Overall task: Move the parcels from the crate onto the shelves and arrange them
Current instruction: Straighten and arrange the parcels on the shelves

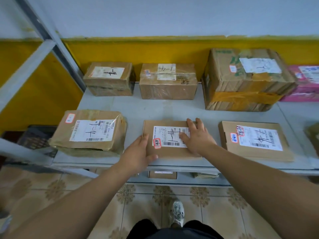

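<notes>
A flat cardboard parcel (168, 137), white-labelled, is laid at the front edge of the grey shelf (138, 109) between a taped box (89, 131) and a second flat parcel (255, 140).

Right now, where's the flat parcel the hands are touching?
In the head view, the flat parcel lies at the front edge of the shelf, centre, between the taped box on the left and the flat mailer on the right.

A mottled grey shoe (177, 213) stands on a beige tile floor (224, 213), with brown flower motifs on every side of the shoe. Far beyond the shoe rises a wall (155, 14), pale above, with a yellow band (155, 54) lower down. Dark clothing (172, 232) shows just behind the shoe.
</notes>
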### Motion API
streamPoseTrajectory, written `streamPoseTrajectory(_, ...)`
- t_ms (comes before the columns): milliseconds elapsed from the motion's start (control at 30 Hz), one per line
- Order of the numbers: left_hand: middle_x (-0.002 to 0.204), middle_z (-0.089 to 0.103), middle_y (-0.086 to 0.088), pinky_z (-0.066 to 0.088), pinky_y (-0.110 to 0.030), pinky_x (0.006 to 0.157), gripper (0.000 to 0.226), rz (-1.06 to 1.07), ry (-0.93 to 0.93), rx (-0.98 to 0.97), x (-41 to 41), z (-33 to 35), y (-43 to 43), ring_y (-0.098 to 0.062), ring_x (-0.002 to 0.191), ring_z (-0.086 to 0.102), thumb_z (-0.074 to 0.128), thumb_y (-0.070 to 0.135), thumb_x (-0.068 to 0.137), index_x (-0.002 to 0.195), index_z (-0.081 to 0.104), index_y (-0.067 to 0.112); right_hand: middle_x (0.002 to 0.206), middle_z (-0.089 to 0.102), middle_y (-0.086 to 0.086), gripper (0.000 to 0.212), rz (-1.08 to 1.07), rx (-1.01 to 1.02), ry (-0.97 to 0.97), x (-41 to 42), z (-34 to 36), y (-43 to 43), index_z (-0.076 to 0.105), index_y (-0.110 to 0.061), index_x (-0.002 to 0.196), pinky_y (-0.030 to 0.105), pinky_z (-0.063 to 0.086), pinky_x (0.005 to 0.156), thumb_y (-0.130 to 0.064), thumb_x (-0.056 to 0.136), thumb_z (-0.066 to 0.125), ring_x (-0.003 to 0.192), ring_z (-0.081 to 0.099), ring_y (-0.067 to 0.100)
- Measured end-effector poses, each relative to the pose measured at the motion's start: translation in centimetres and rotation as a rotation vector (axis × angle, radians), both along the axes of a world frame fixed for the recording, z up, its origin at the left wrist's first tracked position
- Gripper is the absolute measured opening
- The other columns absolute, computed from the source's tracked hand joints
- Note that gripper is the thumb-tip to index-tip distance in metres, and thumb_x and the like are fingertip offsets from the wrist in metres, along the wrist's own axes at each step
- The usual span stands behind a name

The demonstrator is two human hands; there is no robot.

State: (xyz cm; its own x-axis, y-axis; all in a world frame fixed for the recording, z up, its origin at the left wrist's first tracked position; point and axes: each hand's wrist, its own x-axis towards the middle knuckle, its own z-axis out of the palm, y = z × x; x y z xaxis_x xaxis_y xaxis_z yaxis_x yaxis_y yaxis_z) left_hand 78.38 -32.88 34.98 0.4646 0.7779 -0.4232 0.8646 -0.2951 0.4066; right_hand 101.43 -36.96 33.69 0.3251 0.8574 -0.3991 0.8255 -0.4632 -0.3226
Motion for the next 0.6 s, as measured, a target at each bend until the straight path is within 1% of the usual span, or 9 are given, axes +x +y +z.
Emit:
streamPoseTrajectory(133, 0.163, 0.009, -0.002, 0.021, -0.037, 0.119, 0.091, -0.008, -0.007, -0.031, -0.4, 0.1, -0.1, -0.019, 0.148, 0.015, 0.058, 0.05, 0.091, 0.156, 0.004, 0.017, 0.166, -0.006, 0.005, 0.072, -0.004, -0.013, -0.027, -0.2, 0.8, 0.0, 0.006, -0.027, 0.158, 0.049, 0.025, 0.117, -0.054, 0.1, 0.04, 0.151, 0.009, 0.032)
streamPoseTrajectory(200, 0.163, 0.009, -0.003, 0.018, -0.038, 0.12, 0.09, -0.012, -0.02, -0.037, -0.5, 0.5, 0.2, -0.02, 0.149, 0.012, 0.058, 0.051, 0.091, 0.156, 0.006, 0.015, 0.166, -0.003, 0.005, 0.071, -0.015, -0.007, -0.045, -0.2, 1.5, 0.2, 0.01, -0.025, 0.157, 0.05, 0.026, 0.116, -0.054, 0.1, 0.042, 0.15, 0.01, 0.033)
streamPoseTrajectory(300, 0.162, 0.015, -0.006, 0.018, -0.041, 0.12, 0.088, -0.024, -0.076, 0.011, -0.4, 1.6, 1.6, -0.022, 0.148, 0.015, 0.058, 0.051, 0.091, 0.155, 0.011, 0.013, 0.166, 0.002, 0.005, 0.07, -0.044, 0.034, -0.057, 0.0, 2.9, 1.0, 0.013, -0.024, 0.157, 0.05, 0.027, 0.115, -0.051, 0.1, 0.044, 0.15, 0.01, 0.031)
streamPoseTrajectory(367, 0.161, 0.018, -0.008, 0.017, -0.039, 0.12, 0.084, -0.036, -0.108, 0.06, 0.2, 2.5, 3.3, -0.022, 0.148, 0.015, 0.058, 0.046, 0.092, 0.154, 0.014, 0.011, 0.166, 0.003, 0.005, 0.072, -0.051, 0.068, -0.074, 0.4, 3.9, 2.2, 0.013, -0.023, 0.158, 0.049, 0.024, 0.117, -0.051, 0.1, 0.045, 0.152, 0.007, 0.028)
streamPoseTrajectory(433, 0.161, 0.015, -0.008, 0.015, -0.034, 0.12, 0.082, 0.009, -0.133, 0.082, 1.3, 3.7, 5.2, -0.022, 0.149, 0.014, 0.058, 0.043, 0.093, 0.154, 0.014, 0.011, 0.166, 0.006, 0.008, 0.073, -0.042, 0.118, -0.097, 1.1, 5.1, 3.9, 0.013, -0.021, 0.158, 0.047, 0.02, 0.119, -0.053, 0.1, 0.043, 0.152, 0.007, 0.03)
streamPoseTrajectory(500, 0.162, 0.015, -0.007, 0.016, -0.031, 0.117, 0.081, 0.08, -0.147, 0.087, 2.6, 4.5, 7.3, -0.022, 0.148, 0.017, 0.058, 0.043, 0.094, 0.155, 0.014, 0.012, 0.165, 0.007, 0.01, 0.074, -0.02, 0.165, -0.105, 2.0, 6.2, 6.1, 0.012, -0.02, 0.158, 0.047, 0.02, 0.119, -0.053, 0.1, 0.043, 0.151, 0.009, 0.031)
streamPoseTrajectory(600, 0.161, 0.017, -0.005, 0.023, -0.033, 0.114, 0.08, 0.212, -0.175, 0.065, 4.5, 5.1, 10.7, -0.025, 0.145, 0.025, 0.059, 0.043, 0.093, 0.155, 0.016, 0.015, 0.165, 0.007, 0.01, 0.073, -0.004, 0.21, -0.091, 3.6, 7.6, 10.0, 0.013, -0.019, 0.159, 0.049, 0.022, 0.119, -0.052, 0.101, 0.041, 0.151, 0.009, 0.032)
